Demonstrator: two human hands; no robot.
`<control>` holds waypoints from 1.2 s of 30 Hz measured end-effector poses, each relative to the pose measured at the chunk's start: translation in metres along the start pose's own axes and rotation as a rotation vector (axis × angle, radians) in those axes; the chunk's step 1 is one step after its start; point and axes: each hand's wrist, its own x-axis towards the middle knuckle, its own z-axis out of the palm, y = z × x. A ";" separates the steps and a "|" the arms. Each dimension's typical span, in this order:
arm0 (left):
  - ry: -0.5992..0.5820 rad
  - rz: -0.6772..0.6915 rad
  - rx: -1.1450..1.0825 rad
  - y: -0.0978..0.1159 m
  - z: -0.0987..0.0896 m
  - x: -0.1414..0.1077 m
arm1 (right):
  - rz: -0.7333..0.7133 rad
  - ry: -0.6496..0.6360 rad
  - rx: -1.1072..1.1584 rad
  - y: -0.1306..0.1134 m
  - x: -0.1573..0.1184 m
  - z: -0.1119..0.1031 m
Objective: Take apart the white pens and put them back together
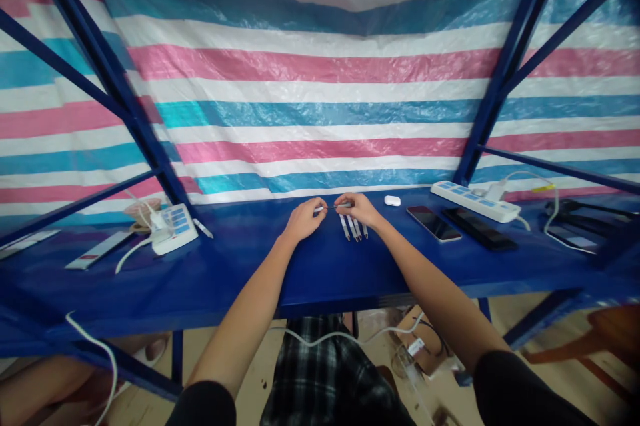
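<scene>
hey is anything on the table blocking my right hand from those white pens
Nothing visible. The right hand is close to the far ends of the white pens; the small white case and nearest phone lie off to the right.

Pink, white and blue stripes are crossing the sheet (pixel 310 66) beyond the blue surface's (pixel 245 273) far edge. The pens (pixel 353 229) are showing mostly white, the sleeves (pixel 207 405) black.
</scene>
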 end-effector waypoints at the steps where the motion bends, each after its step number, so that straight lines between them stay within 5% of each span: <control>1: 0.009 -0.007 0.008 0.000 0.000 0.000 | -0.015 0.005 -0.005 0.000 0.000 -0.001; 36: 0.065 -0.043 -0.035 -0.012 -0.003 0.000 | -0.110 0.099 -0.159 0.000 -0.001 -0.018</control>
